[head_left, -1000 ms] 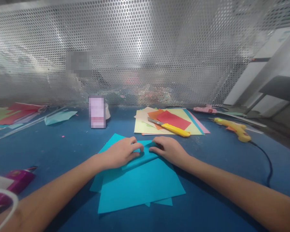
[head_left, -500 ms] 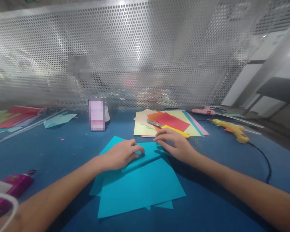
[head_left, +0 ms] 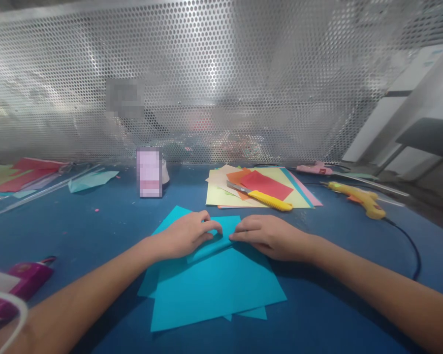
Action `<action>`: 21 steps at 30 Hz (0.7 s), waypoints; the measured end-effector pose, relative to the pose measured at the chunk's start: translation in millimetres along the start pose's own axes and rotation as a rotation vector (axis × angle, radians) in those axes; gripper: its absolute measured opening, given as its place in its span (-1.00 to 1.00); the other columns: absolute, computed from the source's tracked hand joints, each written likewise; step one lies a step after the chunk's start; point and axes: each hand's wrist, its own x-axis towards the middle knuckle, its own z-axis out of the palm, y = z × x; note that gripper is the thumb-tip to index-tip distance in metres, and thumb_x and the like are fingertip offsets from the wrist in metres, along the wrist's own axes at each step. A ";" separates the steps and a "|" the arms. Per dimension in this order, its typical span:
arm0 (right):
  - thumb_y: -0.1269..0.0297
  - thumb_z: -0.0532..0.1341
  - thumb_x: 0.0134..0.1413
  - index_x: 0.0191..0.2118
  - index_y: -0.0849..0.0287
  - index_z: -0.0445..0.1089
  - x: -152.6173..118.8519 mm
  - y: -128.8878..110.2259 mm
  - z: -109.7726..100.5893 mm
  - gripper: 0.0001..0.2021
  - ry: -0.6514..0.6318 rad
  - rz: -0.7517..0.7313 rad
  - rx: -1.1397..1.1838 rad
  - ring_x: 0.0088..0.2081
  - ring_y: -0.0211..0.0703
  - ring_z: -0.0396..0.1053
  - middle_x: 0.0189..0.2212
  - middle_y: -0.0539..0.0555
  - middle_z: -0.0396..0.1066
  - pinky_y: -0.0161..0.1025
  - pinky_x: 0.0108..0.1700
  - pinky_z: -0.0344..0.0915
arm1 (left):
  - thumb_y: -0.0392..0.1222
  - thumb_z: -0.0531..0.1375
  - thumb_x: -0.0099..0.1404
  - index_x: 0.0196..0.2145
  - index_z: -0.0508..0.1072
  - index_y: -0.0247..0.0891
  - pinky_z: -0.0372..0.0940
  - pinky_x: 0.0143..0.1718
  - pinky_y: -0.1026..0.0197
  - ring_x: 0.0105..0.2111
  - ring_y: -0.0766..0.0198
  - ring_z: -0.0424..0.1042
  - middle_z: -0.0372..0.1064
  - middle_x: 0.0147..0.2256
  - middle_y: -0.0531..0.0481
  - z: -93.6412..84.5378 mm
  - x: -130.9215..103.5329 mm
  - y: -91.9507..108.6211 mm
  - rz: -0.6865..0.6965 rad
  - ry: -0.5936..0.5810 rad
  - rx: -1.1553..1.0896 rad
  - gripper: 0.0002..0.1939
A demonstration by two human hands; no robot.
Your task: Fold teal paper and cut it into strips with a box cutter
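While my left hand (head_left: pixel 184 236) rests on the blue paper (head_left: pixel 217 287), fingers curled but apart, my right hand (head_left: pixel 271 237) touches its fold (head_left: pixel 216 246), fingers narrow; pinching, I can't tell.

Cutter (head_left: pixel 271 199) on paper pile (head_left: pixel 219 195), sheets (head_left: pixel 214 290) before, glue gun (head_left: pixel 363 197) right

Left hand (head_left: pixel 184 237): bare, slim-fingered
Right hand (head_left: pixel 272 237): bare, slim-fingered
Left forearm (head_left: pixel 96 289): slender, bare as far as it shows
Right forearm (head_left: pixel 376 282): likewise bare
White loop (head_left: pixel 23 311): narrow, smooth, at the left forearm; cannot tell whether it is worn
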 end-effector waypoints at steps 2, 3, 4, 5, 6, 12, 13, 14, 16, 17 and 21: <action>0.50 -0.06 0.26 0.07 0.20 0.39 0.4 -0.7 -0.6 -0.61 -0.016 -0.015 -0.024 -0.13 -0.09 0.37 -0.13 0.20 0.47 -0.14 -0.12 0.34 | -0.16 -0.03 0.46 0.00 0.35 -0.11 0.17 -0.32 0.21 -0.29 0.18 0.29 0.24 -0.21 -0.04 -0.4 -0.1 0.6 -0.009 -0.005 0.006 -0.75; 0.51 -0.07 0.25 0.07 0.20 0.39 0.7 -1.2 -1.0 -0.60 -0.027 -0.021 -0.039 -0.13 -0.09 0.37 -0.13 0.20 0.47 -0.14 -0.12 0.34 | -0.17 -0.02 0.46 0.00 0.35 -0.11 0.17 -0.31 0.21 -0.28 0.18 0.29 0.24 -0.21 -0.04 -0.4 -0.1 0.9 -0.012 -0.006 0.005 -0.76; 0.52 -0.07 0.24 0.07 0.20 0.38 1.0 -1.8 -1.4 -0.59 -0.037 -0.027 -0.056 -0.14 -0.08 0.36 -0.13 0.20 0.47 -0.14 -0.13 0.34 | -0.18 -0.02 0.46 0.00 0.35 -0.11 0.17 -0.31 0.21 -0.28 0.18 0.29 0.24 -0.20 -0.04 -0.4 -0.2 1.0 -0.015 -0.006 -0.001 -0.76; 0.53 -0.07 0.24 0.07 0.20 0.38 1.2 -2.4 -1.7 -0.59 -0.046 -0.032 -0.072 -0.14 -0.08 0.36 -0.12 0.20 0.46 -0.14 -0.13 0.33 | -0.19 -0.01 0.46 0.00 0.35 -0.11 0.17 -0.30 0.21 -0.27 0.19 0.29 0.24 -0.20 -0.04 -0.3 -0.3 1.0 -0.017 -0.005 -0.011 -0.76; 0.53 -0.07 0.23 0.08 0.19 0.38 1.3 -2.9 -1.8 -0.59 -0.053 -0.036 -0.087 -0.15 -0.09 0.36 -0.12 0.20 0.46 -0.15 -0.14 0.33 | -0.19 -0.01 0.46 0.00 0.35 -0.11 0.16 -0.30 0.21 -0.27 0.19 0.29 0.24 -0.20 -0.04 -0.1 -0.4 0.8 -0.018 -0.004 -0.025 -0.77; 0.53 -0.07 0.24 0.08 0.17 0.38 1.1 -3.1 -0.3 -0.58 -0.073 -0.050 -0.132 -0.16 -0.11 0.33 -0.13 0.20 0.44 -0.15 -0.14 0.31 | -0.22 0.01 0.45 0.00 0.36 -0.09 0.17 -0.29 0.21 -0.25 0.19 0.29 0.25 -0.20 -0.03 0.5 -0.9 0.0 -0.027 0.000 -0.039 -0.77; 0.53 -0.06 0.24 0.08 0.17 0.38 1.1 -3.0 0.0 -0.59 -0.074 -0.056 -0.139 -0.16 -0.11 0.33 -0.13 0.20 0.44 -0.15 -0.15 0.31 | -0.22 0.00 0.45 0.00 0.36 -0.09 0.17 -0.28 0.21 -0.25 0.19 0.29 0.25 -0.20 -0.04 0.2 -0.7 0.4 -0.024 -0.002 -0.035 -0.77; 0.53 -0.06 0.24 0.07 0.17 0.38 1.2 -3.0 0.2 -0.59 -0.073 -0.061 -0.146 -0.17 -0.11 0.33 -0.14 0.20 0.44 -0.15 -0.16 0.30 | -0.22 0.00 0.45 0.00 0.36 -0.10 0.17 -0.28 0.21 -0.25 0.19 0.29 0.25 -0.19 -0.04 -0.3 -0.5 0.9 -0.021 -0.007 -0.032 -0.76; 0.53 -0.06 0.24 0.06 0.18 0.39 1.4 -3.3 0.4 -0.59 -0.063 -0.071 -0.156 -0.19 -0.11 0.33 -0.15 0.20 0.44 -0.15 -0.17 0.30 | -0.22 0.00 0.45 0.01 0.36 -0.11 0.18 -0.28 0.21 -0.26 0.19 0.29 0.25 -0.19 -0.05 -1.5 -0.1 2.3 -0.018 -0.019 -0.026 -0.76; 0.53 -0.07 0.24 0.06 0.18 0.40 1.5 -3.5 0.5 -0.59 -0.056 -0.074 -0.156 -0.19 -0.11 0.33 -0.16 0.20 0.44 -0.14 -0.17 0.30 | -0.23 -0.01 0.45 0.01 0.36 -0.12 0.19 -0.28 0.21 -0.26 0.19 0.29 0.25 -0.19 -0.06 -2.1 0.0 3.1 -0.019 -0.025 -0.019 -0.75; 0.51 -0.08 0.27 0.04 0.20 0.41 2.0 -4.7 1.9 -0.60 -0.029 -0.079 -0.144 -0.19 -0.09 0.33 -0.20 0.20 0.44 -0.11 -0.13 0.29 | -0.25 -0.03 0.45 0.01 0.38 -0.15 0.19 -0.31 0.21 -0.30 0.19 0.29 0.26 -0.20 -0.08 -3.1 0.0 5.3 -0.010 -0.025 0.032 -0.73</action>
